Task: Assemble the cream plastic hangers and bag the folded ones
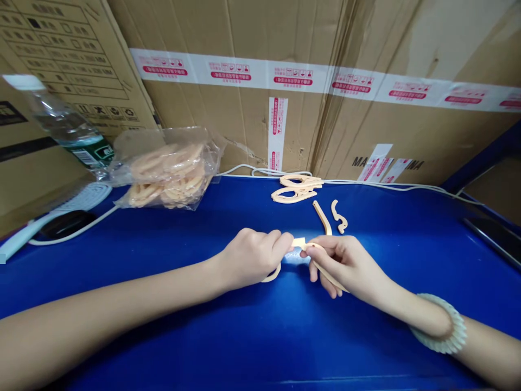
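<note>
My left hand (253, 256) and my right hand (345, 262) meet at the middle of the blue table (252, 336), both closed on thin beige plastic pieces. The left fingers pinch a curved beige piece (273, 274) whose loop shows under the hand. The right fingers hold a long beige strip (328, 276) that runs down under the palm. A small beige tab (299, 242) sits between the two sets of fingertips. Just beyond lie two loose hook-shaped beige pieces (330, 216) and a small pile of beige loop parts (297, 188).
A clear plastic bag of more beige parts (169, 174) lies at the back left, beside a water bottle (67, 125) and a white device with a dark object (61, 217). Taped cardboard boxes (285, 81) wall the back. White cable (407, 185) runs along them. A dark phone (494, 236) lies at right.
</note>
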Demonstrator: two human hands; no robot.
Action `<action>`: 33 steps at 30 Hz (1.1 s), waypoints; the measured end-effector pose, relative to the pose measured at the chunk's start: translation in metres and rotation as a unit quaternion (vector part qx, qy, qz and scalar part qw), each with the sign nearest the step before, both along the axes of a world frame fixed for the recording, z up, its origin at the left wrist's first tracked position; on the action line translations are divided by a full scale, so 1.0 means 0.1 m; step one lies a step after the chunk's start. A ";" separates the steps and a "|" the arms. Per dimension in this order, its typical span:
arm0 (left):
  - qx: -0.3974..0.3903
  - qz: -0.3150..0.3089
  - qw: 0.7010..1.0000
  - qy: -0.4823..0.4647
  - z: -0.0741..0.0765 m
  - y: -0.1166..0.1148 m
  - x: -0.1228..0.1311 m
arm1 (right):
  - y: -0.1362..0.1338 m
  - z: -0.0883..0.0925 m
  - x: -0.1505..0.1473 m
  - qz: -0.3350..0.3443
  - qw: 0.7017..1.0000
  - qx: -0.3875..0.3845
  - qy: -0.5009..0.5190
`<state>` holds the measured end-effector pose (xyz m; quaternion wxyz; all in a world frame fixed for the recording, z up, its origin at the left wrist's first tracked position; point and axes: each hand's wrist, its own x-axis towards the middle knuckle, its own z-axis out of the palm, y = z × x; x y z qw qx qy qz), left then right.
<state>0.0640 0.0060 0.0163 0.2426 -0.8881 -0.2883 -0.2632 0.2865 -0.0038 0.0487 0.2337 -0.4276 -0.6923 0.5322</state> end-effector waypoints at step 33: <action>-0.541 -0.029 0.549 -0.636 -0.02 0.21 -0.05 | 0.78 0.08 0.72 0.037 0.811 0.526 -0.254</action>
